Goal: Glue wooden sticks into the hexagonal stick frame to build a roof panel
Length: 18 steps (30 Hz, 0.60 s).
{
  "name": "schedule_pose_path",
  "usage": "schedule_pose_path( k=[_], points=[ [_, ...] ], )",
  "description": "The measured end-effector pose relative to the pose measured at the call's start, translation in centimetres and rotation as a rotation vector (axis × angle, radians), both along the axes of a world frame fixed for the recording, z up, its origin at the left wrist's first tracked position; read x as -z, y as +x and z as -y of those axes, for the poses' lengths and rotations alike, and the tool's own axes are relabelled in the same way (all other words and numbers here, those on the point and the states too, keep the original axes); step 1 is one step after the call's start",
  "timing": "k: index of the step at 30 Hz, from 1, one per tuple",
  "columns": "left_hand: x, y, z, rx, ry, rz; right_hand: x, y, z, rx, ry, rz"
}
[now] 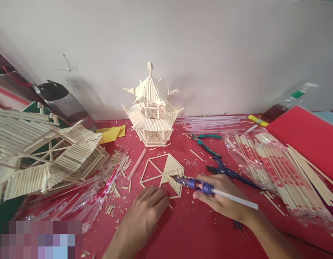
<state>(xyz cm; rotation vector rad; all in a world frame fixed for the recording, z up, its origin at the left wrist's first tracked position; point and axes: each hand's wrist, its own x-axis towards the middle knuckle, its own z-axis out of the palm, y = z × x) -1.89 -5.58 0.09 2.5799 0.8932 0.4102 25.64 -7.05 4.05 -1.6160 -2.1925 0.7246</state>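
Pale wooden panel (170,171) — matt — plastic glue gun (195,184)

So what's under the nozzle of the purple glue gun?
The purple glue gun, held in the right hand, points at a flat hexagonal stick panel on the red table. The left hand covers its near edge.

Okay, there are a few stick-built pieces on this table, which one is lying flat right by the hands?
The flat hexagon panel, partly filled with sticks, between the left hand and the glue gun. The small pagoda stands upright by the wall; the large roof structure sits far left.

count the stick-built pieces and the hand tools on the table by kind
stick pagoda: 1
big stick roof: 1
flat stick panel: 1
glue gun, in the right hand: 1
pliers: 1
cutter: 1
total: 6
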Motion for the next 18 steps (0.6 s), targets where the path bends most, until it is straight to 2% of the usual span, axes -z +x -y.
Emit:
schedule_pose_path(
  k=[7, 10, 14, 18],
  points=[
    [0.2, 0.6, -0.2, -0.031, -0.014, -0.023, 0.5, 0.2, -0.1, 0.004, 0.083, 0.013],
    [0.7, 0.6, -0.1, -0.060, 0.006, 0.036, 0.6, 0.1, 0.0, -0.027, 0.140, 0.076],
    [1.5, 0.2, 0.0, -0.186, 0.060, 0.149, 1.0, -0.5, 0.1, -0.091, 0.308, 0.178],
    [2.1, 0.0, 0.1, -0.307, 0.014, 0.146, 1.5, -0.9, 0.0, -0.104, 0.409, 0.243]
  ],
)
